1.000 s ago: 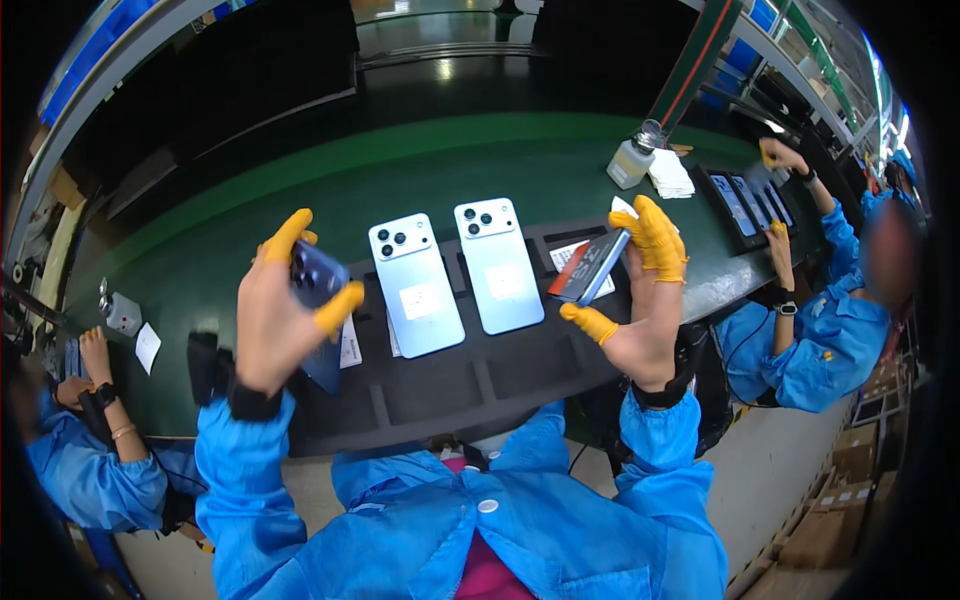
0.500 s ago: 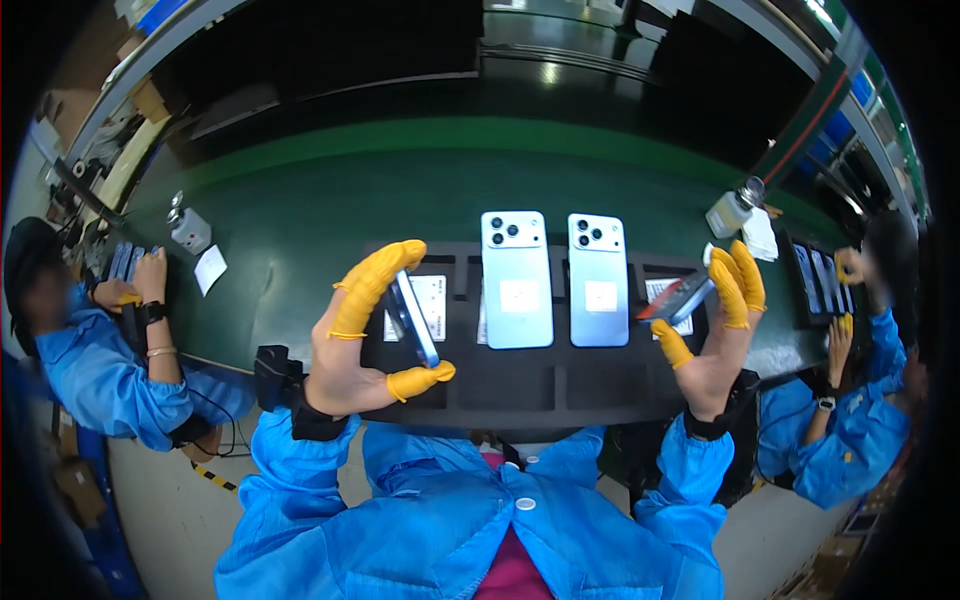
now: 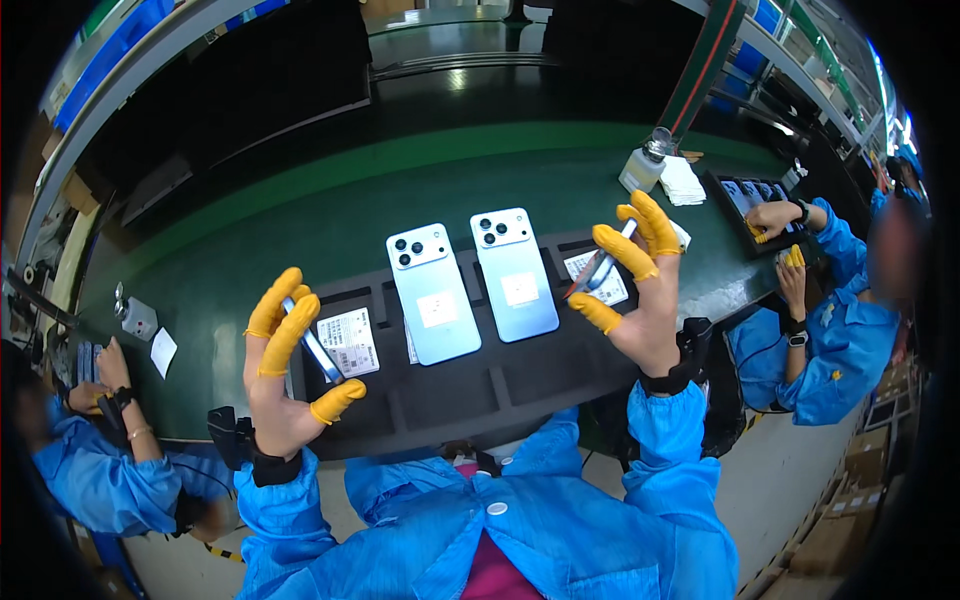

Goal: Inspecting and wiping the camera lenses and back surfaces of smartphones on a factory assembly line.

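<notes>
Yellow finger cots cover the fingers and thumbs of both my hands. My left hand [image 3: 285, 395] grips a thin smartphone [image 3: 318, 350] between fingers and thumb, its edge turned toward me, over the left end of a black foam tray [image 3: 430, 425]. Above the tray's right end, my right hand [image 3: 648, 315] holds another smartphone [image 3: 604, 266] by its edges, tilted and seen nearly edge-on. Between the hands, two light blue smartphones, a left one [image 3: 450, 340] and a right one [image 3: 525, 322], lie camera side up on the tray, each with a white square sticker.
White printed labels [image 3: 350, 342] show in the tray's recesses. A pump bottle [image 3: 642, 170] stands by white wipes [image 3: 683, 183] at the far right; another bottle [image 3: 137, 317] is at the left. Co-workers in blue sit on both sides, the right one at a phone tray [image 3: 735, 195].
The whole view has swung, so the tray and its two phones sit further left and tilted. The phone in my right hand has turned more upright. Both hands keep their holds.
</notes>
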The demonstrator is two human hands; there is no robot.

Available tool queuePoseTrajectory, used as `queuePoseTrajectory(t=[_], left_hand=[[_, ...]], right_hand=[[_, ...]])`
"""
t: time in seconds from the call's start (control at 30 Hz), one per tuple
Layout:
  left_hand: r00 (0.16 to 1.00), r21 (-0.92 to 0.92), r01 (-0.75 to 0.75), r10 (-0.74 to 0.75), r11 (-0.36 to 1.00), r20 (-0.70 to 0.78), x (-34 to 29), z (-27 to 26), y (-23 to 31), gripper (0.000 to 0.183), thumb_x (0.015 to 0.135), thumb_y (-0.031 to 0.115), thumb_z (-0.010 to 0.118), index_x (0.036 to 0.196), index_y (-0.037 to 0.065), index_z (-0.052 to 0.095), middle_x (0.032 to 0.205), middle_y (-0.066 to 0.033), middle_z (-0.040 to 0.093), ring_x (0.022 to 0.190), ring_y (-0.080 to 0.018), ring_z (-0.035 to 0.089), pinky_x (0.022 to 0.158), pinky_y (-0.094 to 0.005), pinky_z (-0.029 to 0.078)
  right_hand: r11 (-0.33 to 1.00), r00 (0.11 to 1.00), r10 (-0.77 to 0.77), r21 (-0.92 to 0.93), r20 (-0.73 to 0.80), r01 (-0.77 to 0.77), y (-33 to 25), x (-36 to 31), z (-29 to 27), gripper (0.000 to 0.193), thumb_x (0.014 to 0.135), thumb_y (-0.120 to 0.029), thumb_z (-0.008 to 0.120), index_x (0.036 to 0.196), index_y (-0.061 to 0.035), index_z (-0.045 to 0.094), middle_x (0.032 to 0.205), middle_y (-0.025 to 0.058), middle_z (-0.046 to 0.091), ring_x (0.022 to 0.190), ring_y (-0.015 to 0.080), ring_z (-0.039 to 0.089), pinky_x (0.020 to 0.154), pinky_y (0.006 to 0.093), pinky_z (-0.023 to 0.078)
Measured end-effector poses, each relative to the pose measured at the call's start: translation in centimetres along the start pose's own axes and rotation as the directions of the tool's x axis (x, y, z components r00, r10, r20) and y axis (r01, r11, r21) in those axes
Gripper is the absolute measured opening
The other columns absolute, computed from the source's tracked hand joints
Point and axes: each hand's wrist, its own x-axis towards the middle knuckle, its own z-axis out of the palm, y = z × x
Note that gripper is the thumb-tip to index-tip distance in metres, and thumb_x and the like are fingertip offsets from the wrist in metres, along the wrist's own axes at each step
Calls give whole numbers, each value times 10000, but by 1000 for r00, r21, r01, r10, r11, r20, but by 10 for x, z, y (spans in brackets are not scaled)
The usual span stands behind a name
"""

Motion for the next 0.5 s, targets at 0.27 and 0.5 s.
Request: queuePoseTrajectory(t=[0.27, 0.5], left_hand=[[799, -718, 179, -526, 673, -293, 7, -1, -29, 695, 791, 172, 753, 1380, 78, 398, 1361, -140, 457, 1201, -288, 526, 1005, -393, 455], [756, -993, -114, -644, 41, -114, -5, -28, -79, 527, 891, 324, 632, 1246, -26, 461, 1265, -274, 471, 1208, -525, 420, 1043, -594, 389]], right_hand=[[555, 762, 636, 759, -123, -340, 16, 13, -17, 594, 860, -95, 672, 1367, -66, 365, 1333, 169, 421, 1087, 316, 581, 956, 418, 506], [-458, 605, 640, 867, 475, -196, 39, 12, -30, 555, 935, -400, 559, 1210, 57, 407, 1181, 286, 398, 1091, 480, 540, 902, 549, 527]])
